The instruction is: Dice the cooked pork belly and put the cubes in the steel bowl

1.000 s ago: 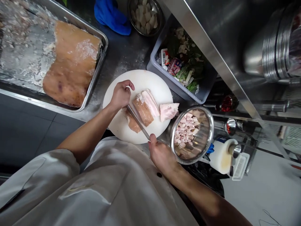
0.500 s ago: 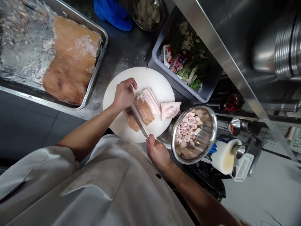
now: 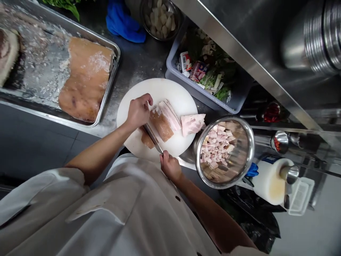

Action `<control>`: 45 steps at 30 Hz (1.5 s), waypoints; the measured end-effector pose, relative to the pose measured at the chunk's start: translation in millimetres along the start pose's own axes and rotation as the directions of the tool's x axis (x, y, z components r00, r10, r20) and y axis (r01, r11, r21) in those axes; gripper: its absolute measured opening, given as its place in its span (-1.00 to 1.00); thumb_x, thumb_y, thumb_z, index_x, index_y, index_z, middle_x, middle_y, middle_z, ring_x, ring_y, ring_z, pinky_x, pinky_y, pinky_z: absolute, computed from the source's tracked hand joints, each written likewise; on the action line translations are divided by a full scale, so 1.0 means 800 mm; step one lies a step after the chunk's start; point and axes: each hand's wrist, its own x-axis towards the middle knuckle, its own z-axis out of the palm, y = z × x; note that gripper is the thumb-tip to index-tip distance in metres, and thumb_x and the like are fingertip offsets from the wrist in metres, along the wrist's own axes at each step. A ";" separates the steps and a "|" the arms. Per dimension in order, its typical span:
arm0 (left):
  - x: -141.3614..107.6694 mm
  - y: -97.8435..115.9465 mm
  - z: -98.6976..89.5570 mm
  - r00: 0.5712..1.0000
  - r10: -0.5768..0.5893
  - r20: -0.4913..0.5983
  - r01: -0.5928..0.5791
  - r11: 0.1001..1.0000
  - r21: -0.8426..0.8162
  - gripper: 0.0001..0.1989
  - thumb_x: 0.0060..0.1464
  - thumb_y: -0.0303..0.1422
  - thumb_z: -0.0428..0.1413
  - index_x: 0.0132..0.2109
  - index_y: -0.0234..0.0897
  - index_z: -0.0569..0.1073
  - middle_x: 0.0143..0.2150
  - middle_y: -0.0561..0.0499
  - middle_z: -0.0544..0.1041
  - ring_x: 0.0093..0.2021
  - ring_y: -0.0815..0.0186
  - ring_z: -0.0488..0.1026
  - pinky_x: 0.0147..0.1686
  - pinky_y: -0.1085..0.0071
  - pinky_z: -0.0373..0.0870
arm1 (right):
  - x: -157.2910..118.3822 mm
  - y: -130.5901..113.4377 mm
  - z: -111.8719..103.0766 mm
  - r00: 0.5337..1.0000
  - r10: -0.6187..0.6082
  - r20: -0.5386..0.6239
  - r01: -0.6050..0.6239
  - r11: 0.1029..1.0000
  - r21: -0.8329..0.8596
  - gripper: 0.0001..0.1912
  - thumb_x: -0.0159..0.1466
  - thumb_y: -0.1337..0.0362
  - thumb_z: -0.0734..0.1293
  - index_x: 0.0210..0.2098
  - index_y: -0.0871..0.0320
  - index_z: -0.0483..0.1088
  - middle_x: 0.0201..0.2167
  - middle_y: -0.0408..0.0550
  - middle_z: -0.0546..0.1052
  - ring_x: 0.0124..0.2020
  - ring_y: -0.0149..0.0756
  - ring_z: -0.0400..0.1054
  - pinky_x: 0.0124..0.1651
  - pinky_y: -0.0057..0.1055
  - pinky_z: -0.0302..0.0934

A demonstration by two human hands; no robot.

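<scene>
Metal tray [image 3: 112, 76] at far left held skin-on slab [image 3: 86, 76]. Left hand [image 3: 138, 112] had fingers curled by knife's [image 3: 152, 137] far end; couldn't tell if it gripped anything. Meat pieces [image 3: 162, 124] lay on round white board [image 3: 183, 94], blade between them. Right hand [image 3: 170, 167] gripped knife handle. Steel bowl [image 3: 252, 138], right, held diced meat [image 3: 216, 147].

a kitchen, shown by the steel counter [image 3: 133, 67], cutting board [image 3: 181, 144] and meat tray [image 3: 106, 106].

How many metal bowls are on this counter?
2: one bowl with meat cubes, right of the cutting board; another bowl with pale pieces, beside the blue bundle. Others may be hidden.
</scene>
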 end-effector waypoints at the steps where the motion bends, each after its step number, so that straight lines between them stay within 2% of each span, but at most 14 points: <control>1: 0.000 -0.001 0.001 1.000 0.001 -0.013 -0.001 1.000 0.005 -0.79 -0.17 -0.58 -0.04 -0.39 -0.21 0.36 -0.60 0.12 0.31 -0.55 0.36 0.22 -0.45 0.39 0.10 | 0.002 -0.001 -0.001 1.000 0.000 -0.004 0.000 1.000 0.004 -0.72 0.54 0.24 0.03 0.05 0.21 0.27 -0.23 0.12 0.61 -0.24 -0.15 0.56 -0.28 -0.41 0.29; 5: 0.001 -0.015 -0.001 0.989 -0.148 -0.015 0.147 0.987 -0.065 -0.83 -0.16 -0.55 -0.04 -0.41 -0.20 0.35 -0.63 0.13 0.25 -0.62 0.38 0.14 -0.53 0.40 0.02 | 0.001 -0.006 -0.003 0.998 -0.001 -0.061 0.001 1.000 -0.004 -0.71 0.51 0.28 0.07 0.15 0.21 0.20 -0.27 0.10 0.59 -0.26 -0.16 0.57 -0.28 -0.40 0.33; 13: -0.005 -0.027 -0.001 0.993 -0.118 -0.003 0.117 0.989 -0.091 -0.88 -0.05 -0.50 0.00 -0.37 -0.19 0.36 -0.62 0.13 0.24 -0.62 0.38 0.15 -0.54 0.42 0.03 | 0.007 -0.014 0.024 0.995 -0.031 -0.092 0.030 1.000 -0.002 -0.70 0.51 0.29 0.07 0.15 0.23 0.23 -0.25 0.12 0.59 -0.24 -0.19 0.57 -0.27 -0.42 0.36; 19: 0.019 -0.034 0.030 0.991 -0.068 -0.112 0.064 0.997 -0.040 -0.88 0.02 -0.49 0.00 -0.32 -0.19 0.38 -0.53 0.10 0.32 -0.50 0.36 0.26 -0.45 0.44 0.17 | 0.027 0.051 0.010 0.982 -0.086 -0.169 0.127 0.960 0.249 -0.63 0.52 0.19 0.13 0.24 0.21 0.20 -0.18 0.07 0.62 -0.16 -0.20 0.52 -0.16 -0.42 0.26; 23: -0.032 -0.041 -0.007 0.982 0.035 -0.185 -0.020 0.997 0.080 -0.81 0.10 -0.46 -0.02 -0.15 -0.18 0.41 -0.25 -0.02 0.49 -0.30 0.30 0.39 -0.28 0.38 0.32 | 0.006 0.085 0.011 0.973 -0.081 -0.218 0.134 0.962 0.238 -0.67 0.52 0.20 0.13 0.19 0.19 0.24 -0.17 0.04 0.62 -0.15 -0.21 0.52 -0.16 -0.44 0.22; 25: -0.079 -0.047 -0.039 0.979 0.197 -0.050 -0.181 0.958 0.224 -0.73 0.05 -0.46 0.01 -0.09 -0.18 0.45 -0.10 -0.10 0.51 -0.13 0.21 0.43 -0.14 0.28 0.37 | -0.013 0.079 0.022 0.977 -0.002 -0.211 0.029 0.992 0.123 -0.67 0.53 0.19 0.08 0.19 0.18 0.23 -0.25 0.04 0.62 -0.24 -0.19 0.53 -0.25 -0.43 0.20; 27: -0.122 -0.051 -0.063 0.905 0.323 0.277 -0.407 0.849 0.336 -0.59 -0.04 -0.50 0.06 0.00 -0.15 0.49 0.03 -0.13 0.52 0.05 0.08 0.42 0.03 0.14 0.34 | -0.028 0.065 0.035 0.977 0.058 -0.206 -0.051 0.998 0.040 -0.67 0.54 0.19 0.05 0.17 0.17 0.25 -0.29 0.03 0.61 -0.31 -0.19 0.53 -0.31 -0.43 0.17; 29: -0.149 -0.052 -0.069 0.750 0.337 0.568 -0.591 0.727 0.349 -0.45 -0.07 -0.54 0.07 0.10 -0.09 0.49 0.17 -0.13 0.49 0.21 0.01 0.37 0.14 0.06 0.24 | -0.032 0.056 0.043 0.974 0.075 -0.216 -0.070 0.997 0.029 -0.67 0.53 0.19 0.05 0.16 0.18 0.25 -0.31 0.03 0.61 -0.32 -0.20 0.53 -0.33 -0.44 0.15; 31: -0.156 -0.049 -0.058 0.636 0.315 0.704 -0.690 0.640 0.338 -0.45 0.00 -0.56 0.04 0.14 -0.07 0.48 0.24 -0.14 0.46 0.28 0.02 0.32 0.18 0.04 0.17 | -0.028 0.057 0.043 0.969 0.064 -0.240 -0.050 0.997 0.065 -0.65 0.53 0.19 0.07 0.19 0.20 0.23 -0.30 0.03 0.62 -0.29 -0.20 0.53 -0.30 -0.44 0.16; 34: -0.139 -0.042 -0.031 0.577 0.298 0.761 -0.751 0.560 0.350 -0.65 0.17 -0.52 -0.04 -0.01 -0.15 0.53 0.07 -0.20 0.55 0.17 0.04 0.41 0.14 0.05 0.18 | -0.014 0.074 0.037 0.958 0.035 -0.284 -0.005 0.995 0.104 -0.62 0.52 0.19 0.09 0.23 0.22 0.23 -0.26 0.04 0.63 -0.23 -0.19 0.53 -0.24 -0.44 0.18; 37: -0.120 -0.038 -0.022 0.629 0.240 0.740 -0.703 0.581 0.410 -0.84 0.13 -0.44 0.07 -0.16 -0.19 0.51 -0.17 -0.15 0.59 -0.06 0.06 0.50 0.04 0.12 0.23 | -0.005 0.098 0.031 0.949 0.020 -0.314 0.010 0.995 0.095 -0.62 0.52 0.19 0.10 0.23 0.23 0.23 -0.23 0.05 0.64 -0.21 -0.18 0.53 -0.21 -0.44 0.19; 39: -0.117 -0.036 -0.028 0.769 0.159 0.619 -0.545 0.669 0.505 -0.84 0.00 -0.37 0.20 -0.20 -0.19 0.48 -0.24 -0.11 0.57 -0.14 0.08 0.51 -0.08 0.20 0.28 | -0.005 0.110 0.030 0.942 0.030 -0.336 -0.001 0.996 0.087 -0.61 0.52 0.20 0.09 0.24 0.25 0.22 -0.24 0.05 0.64 -0.21 -0.16 0.53 -0.22 -0.43 0.18; 42: -0.119 -0.034 -0.040 0.952 -0.076 0.298 -0.114 0.813 0.571 -0.76 -0.04 -0.20 0.26 -0.32 -0.18 0.39 -0.38 0.00 0.50 -0.33 0.19 0.47 -0.34 0.32 0.23 | -0.013 0.111 0.032 0.933 0.052 -0.356 -0.022 0.996 0.088 -0.61 0.52 0.21 0.08 0.25 0.26 0.21 -0.26 0.05 0.64 -0.24 -0.15 0.54 -0.26 -0.42 0.16; 45: -0.121 -0.028 -0.029 0.964 -0.262 0.044 0.209 0.848 0.487 -0.63 0.01 -0.07 0.24 -0.41 -0.17 0.25 -0.50 0.05 0.40 -0.45 0.26 0.39 -0.44 0.35 0.15 | -0.026 0.084 0.033 0.931 0.099 -0.350 -0.063 0.992 0.112 -0.61 0.52 0.21 0.09 0.25 0.23 0.21 -0.30 0.03 0.63 -0.28 -0.16 0.53 -0.31 -0.42 0.13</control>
